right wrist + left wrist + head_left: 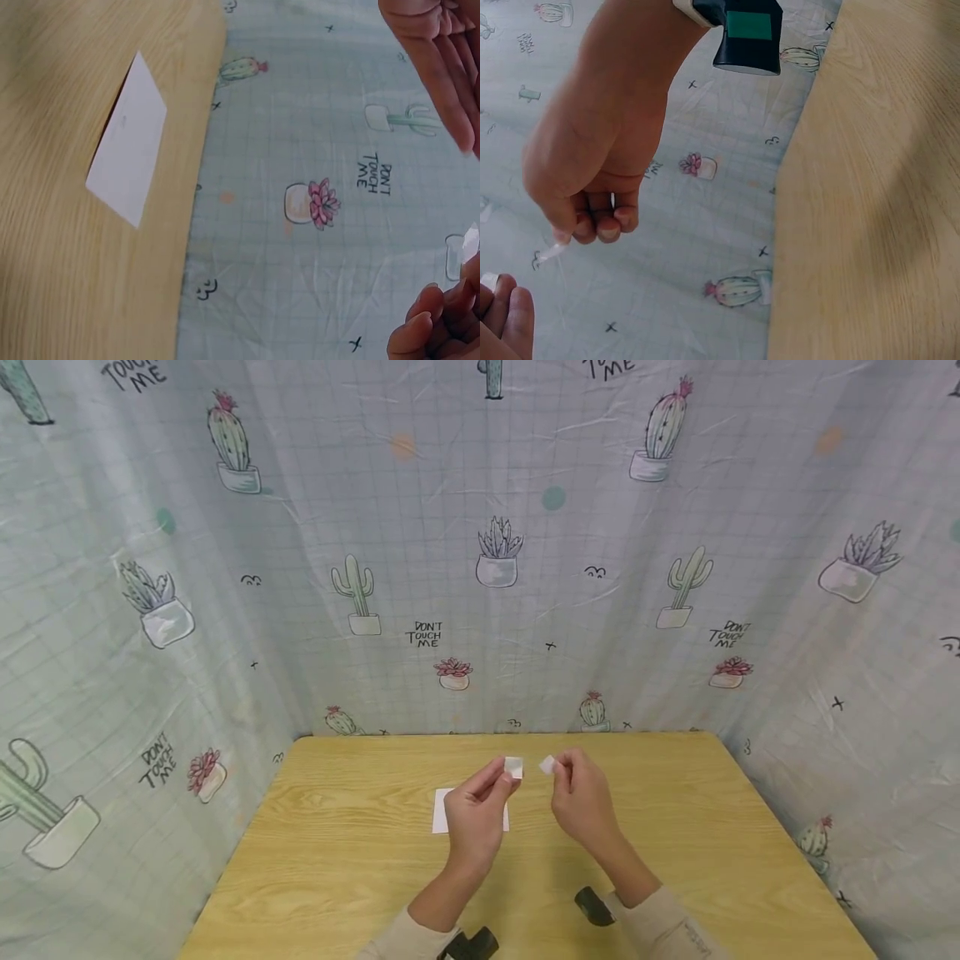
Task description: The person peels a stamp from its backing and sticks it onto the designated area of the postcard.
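My left hand (476, 822) is raised over the table and pinches a small, thin whitish square (513, 767) between thumb and fingers. Just to its right, my right hand (587, 800) pinches a second small white piece (547, 765), tilted on its corner; a narrow gap separates the two. In the left wrist view this second piece (552, 253) looks thin and partly see-through below the right hand (592, 165). A flat white rectangular card (131, 142) lies on the table, partly covered by my left hand in the head view.
The wooden table (337, 860) ends at a curtain (420, 543) printed with cacti, which hangs behind it and along both sides. A dark wrist camera (595, 907) sits on the right sleeve, and another (480, 943) on the left.
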Demonstrator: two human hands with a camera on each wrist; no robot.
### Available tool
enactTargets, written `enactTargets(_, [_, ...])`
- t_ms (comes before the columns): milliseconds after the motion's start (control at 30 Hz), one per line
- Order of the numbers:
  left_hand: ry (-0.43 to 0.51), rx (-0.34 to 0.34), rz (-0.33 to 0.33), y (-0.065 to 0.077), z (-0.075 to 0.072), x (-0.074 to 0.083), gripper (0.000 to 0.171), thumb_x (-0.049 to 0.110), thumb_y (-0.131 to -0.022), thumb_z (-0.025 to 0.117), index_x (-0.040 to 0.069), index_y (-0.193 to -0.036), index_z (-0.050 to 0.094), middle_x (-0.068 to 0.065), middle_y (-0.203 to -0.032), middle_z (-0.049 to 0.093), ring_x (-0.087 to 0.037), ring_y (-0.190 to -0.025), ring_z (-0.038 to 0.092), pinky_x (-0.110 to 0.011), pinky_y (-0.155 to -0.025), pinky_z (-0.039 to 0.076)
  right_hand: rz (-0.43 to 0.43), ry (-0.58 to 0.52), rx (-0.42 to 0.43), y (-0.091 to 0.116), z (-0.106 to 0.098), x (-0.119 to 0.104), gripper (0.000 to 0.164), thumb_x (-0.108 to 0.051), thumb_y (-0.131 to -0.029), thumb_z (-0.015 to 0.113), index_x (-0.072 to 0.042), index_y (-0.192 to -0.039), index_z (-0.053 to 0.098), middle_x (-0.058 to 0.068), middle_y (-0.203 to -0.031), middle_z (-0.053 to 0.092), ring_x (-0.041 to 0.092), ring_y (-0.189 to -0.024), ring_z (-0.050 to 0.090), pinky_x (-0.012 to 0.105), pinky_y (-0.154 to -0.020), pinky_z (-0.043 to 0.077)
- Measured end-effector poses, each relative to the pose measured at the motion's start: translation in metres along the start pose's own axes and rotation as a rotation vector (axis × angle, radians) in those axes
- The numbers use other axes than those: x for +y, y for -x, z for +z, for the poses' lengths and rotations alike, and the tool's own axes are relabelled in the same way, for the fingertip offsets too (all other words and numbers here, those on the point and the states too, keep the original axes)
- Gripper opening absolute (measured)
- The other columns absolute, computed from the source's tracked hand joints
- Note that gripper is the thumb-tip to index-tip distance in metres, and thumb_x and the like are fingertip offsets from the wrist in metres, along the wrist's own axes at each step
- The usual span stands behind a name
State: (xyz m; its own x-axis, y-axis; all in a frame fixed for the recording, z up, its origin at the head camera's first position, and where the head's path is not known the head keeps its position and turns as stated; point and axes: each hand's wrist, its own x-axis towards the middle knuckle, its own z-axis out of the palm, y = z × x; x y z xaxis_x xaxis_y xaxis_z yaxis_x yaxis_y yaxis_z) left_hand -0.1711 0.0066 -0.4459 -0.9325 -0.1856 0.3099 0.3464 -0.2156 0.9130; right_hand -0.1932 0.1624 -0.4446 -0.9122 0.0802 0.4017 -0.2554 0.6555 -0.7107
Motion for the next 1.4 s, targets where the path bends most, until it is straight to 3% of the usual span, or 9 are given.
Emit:
enactTargets(433, [-0.005,0.008,-0.005,-0.008,-0.006,0.001,0.029,-0.004,-0.096,0.068,-0.010,-0.124,0.071,-0.031,-0.117,0.074,-0.004,-0.087,0.078,-0.028,-0.085,0.063,-0.041,0.068,0.037,-0.008,-0.012,0.028,0.005,-0.001,-0.101,0.059,0.001,-0.097,0.061,0.009,-0.079,0.058,0.015,-0.069,0.047,0.026,-0.061,0.040])
enactTargets(700, [-0.003,0.000,-0.047,-0.007,-0.008,0.003,0.031,-0.004,-0.096,0.069,-0.009,-0.126,0.070,-0.030,-0.119,0.074,-0.005,-0.088,0.078,-0.027,-0.086,0.063,-0.024,0.110,0.026,-0.002,-0.015,0.046,0.006,0.001,-0.099,0.060,0.000,-0.094,0.063,0.008,-0.079,0.059,0.016,-0.070,0.049,0.028,-0.063,0.041])
enactTargets(967, [0.021,0.001,-0.081,-0.006,-0.007,0.004,0.031,-0.002,-0.096,0.070,-0.009,-0.126,0.070,-0.031,-0.117,0.074,-0.006,-0.087,0.078,-0.028,-0.087,0.063,-0.046,0.148,0.011,0.005,-0.016,0.055,0.007,0.004,-0.099,0.059,0.004,-0.097,0.066,0.013,-0.086,0.065,0.019,-0.074,0.056,0.036,-0.068,0.050])
enactTargets(1133, [0.043,-0.011,-0.075,-0.009,-0.003,0.005,0.031,-0.003,-0.096,0.069,-0.010,-0.127,0.069,-0.032,-0.116,0.073,-0.007,-0.087,0.078,-0.028,-0.088,0.063,-0.057,0.158,-0.007,0.004,-0.018,0.060,0.010,0.003,-0.100,0.057,0.005,-0.100,0.067,0.013,-0.089,0.066,0.018,-0.075,0.056,0.034,-0.067,0.049])
enactTargets(1400, [0.047,-0.022,-0.076,-0.007,0.002,0.006,0.031,-0.004,-0.095,0.069,-0.010,-0.125,0.070,-0.031,-0.118,0.073,-0.006,-0.086,0.078,-0.028,-0.087,0.063,-0.097,0.163,-0.011,0.006,-0.018,0.064,0.014,0.008,-0.098,0.057,0.006,-0.101,0.070,0.018,-0.098,0.072,0.030,-0.087,0.069,0.049,-0.077,0.059])
